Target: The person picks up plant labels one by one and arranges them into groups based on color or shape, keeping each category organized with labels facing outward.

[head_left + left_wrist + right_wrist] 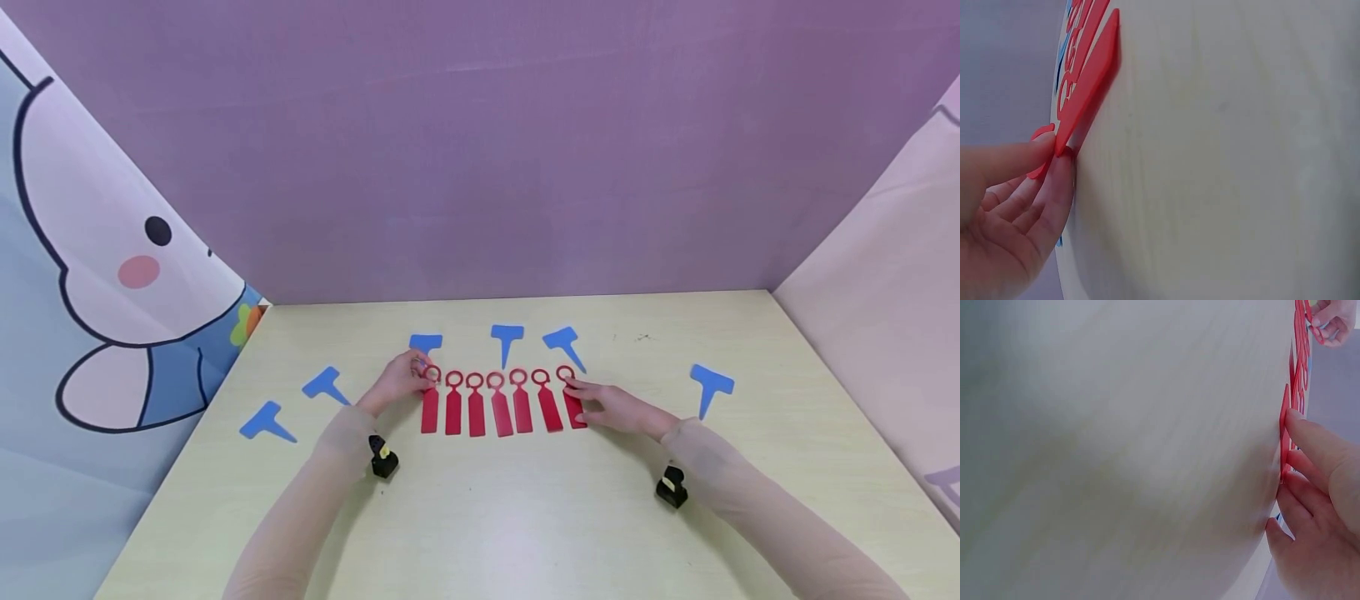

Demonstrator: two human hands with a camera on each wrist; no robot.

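Several flat red tags, each with a ring at its top, lie in a row on the table. My left hand [400, 381] pinches the leftmost red tag [430, 412] at the neck below its ring. In the left wrist view the thumb [1022, 156] is on one side of that tag [1090, 81] and fingers are on the other, with its far end tilted up. At the row's right end, my right hand [617, 407] touches the last red tag [572, 405], fingertips by the ring and thumb along the lower edge. The right wrist view shows this tag [1284, 434] edge-on beside extended fingers.
Blue T-shaped pieces lie around the row: one [426, 342] behind my left hand, others [507, 335] [562, 339] behind the tags, two [326, 383] [267, 422] at left, one [709, 385] at right. A purple backdrop [510, 167] stands behind the table.
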